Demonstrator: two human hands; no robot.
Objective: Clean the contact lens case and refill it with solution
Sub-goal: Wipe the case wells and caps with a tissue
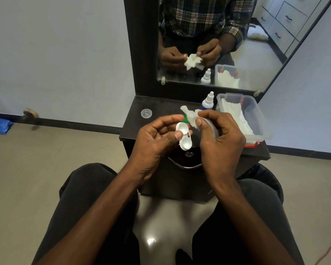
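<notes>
My left hand (pixel 157 134) grips a white contact lens case (pixel 184 137) with both round wells open and facing up; my thumb lies across its middle. A green lid part (pixel 185 118) shows just behind the case. My right hand (pixel 218 132) pinches a crumpled white tissue (pixel 191 116) between thumb and fingers, right beside the case's far well. A small solution bottle (pixel 208 101) with a white nozzle stands upright on the black dresser top, behind my hands.
A clear plastic box (pixel 256 111) holding white tissues sits at the right of the black dresser top (pixel 138 111). A small clear cap (pixel 146 113) lies at its left. A mirror (pixel 256 54) stands behind. My knees flank the dresser's drawer handle (pixel 185 165).
</notes>
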